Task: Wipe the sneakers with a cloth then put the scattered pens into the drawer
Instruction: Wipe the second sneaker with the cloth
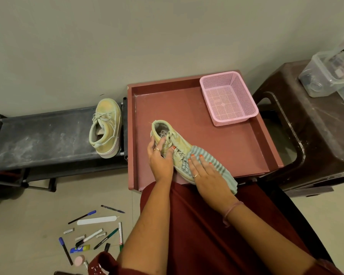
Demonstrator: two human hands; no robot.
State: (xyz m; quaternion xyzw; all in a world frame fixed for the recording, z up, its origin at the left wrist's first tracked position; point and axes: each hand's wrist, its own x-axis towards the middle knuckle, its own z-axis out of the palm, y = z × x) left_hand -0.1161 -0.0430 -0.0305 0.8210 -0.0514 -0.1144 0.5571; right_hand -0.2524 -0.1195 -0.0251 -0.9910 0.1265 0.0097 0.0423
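Scattered pens (pixel 91 234) lie nearest, spread over the floor (pixel 28 215) at lower left among markers, a glue stick (pixel 80 249) and a pink eraser (pixel 79 260), well apart from both hands. Above them a dusty black shoe rack (pixel 40 135) carries one pale green sneaker (pixel 105 127) at its right end, toe pointing toward the wall. Just right of the rack sits a maroon tray-like drawer (pixel 246 147), and in it lies the second sneaker (pixel 177 144), heel away from the person. Her left hand (pixel 160 157) grips this sneaker by its laced upper, fingers curled over the side. Beside it the right hand (pixel 208 175) lies flat, fingers straight and spread, pressing a striped grey-green cloth (pixel 216 165) over the toe end. A pink mesh basket (pixel 227 98) stands in the drawer's far right corner. Further right, a brown plastic stool (pixel 316 139) holds a clear lidded container (pixel 326 76).
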